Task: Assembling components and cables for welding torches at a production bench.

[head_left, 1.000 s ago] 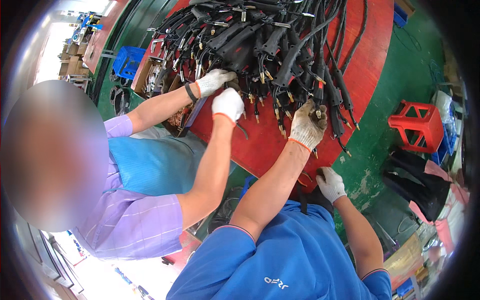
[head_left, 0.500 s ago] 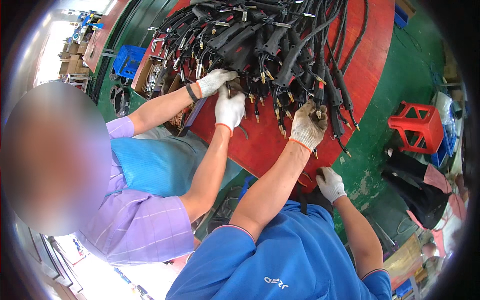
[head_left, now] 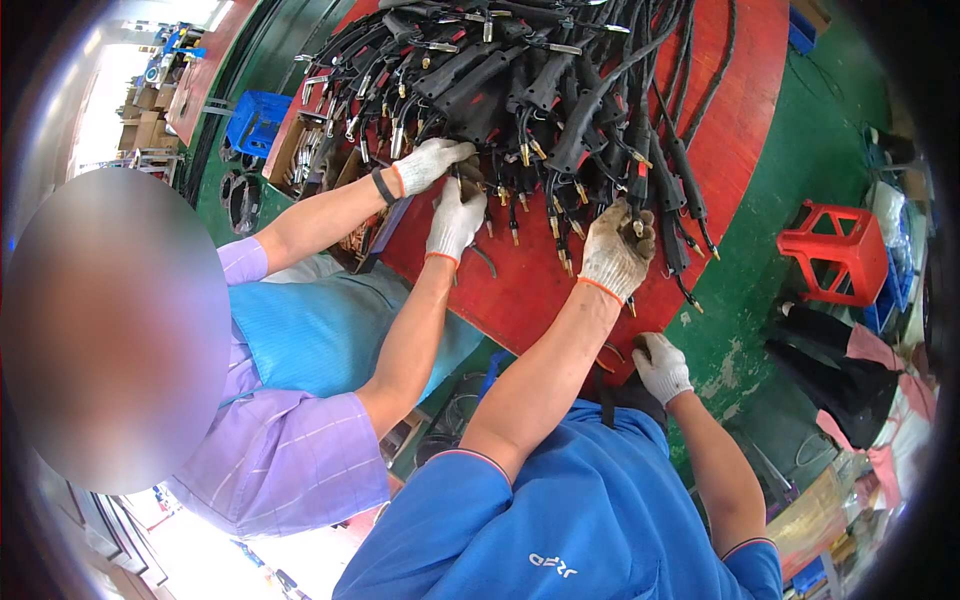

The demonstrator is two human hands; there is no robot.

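Observation:
Black welding torches (head_left: 575,135) with brass tips lie heaped on a red table (head_left: 530,285). My left hand (head_left: 617,250), in a stained white knit glove, is closed around the front end of one torch (head_left: 638,185), at the pile's near edge. By the near right table edge is my right hand (head_left: 663,370), also gloved, its fingers curled; whatever they hold, if anything, is hidden. At my left, a co-worker's two gloved hands (head_left: 455,215) are together at the pile, around a dark piece that their fingers mostly cover.
Boxes of small metal parts (head_left: 298,150) stand at the table's left edge, near a blue crate (head_left: 258,122). A red plastic stool (head_left: 835,252) is on the green floor at right. Another person (head_left: 850,370) is beyond it. The co-worker sits close on my left.
The co-worker's nearer hand has shifted slightly down, and their head and body have moved a little. Both my hands have stayed in place.

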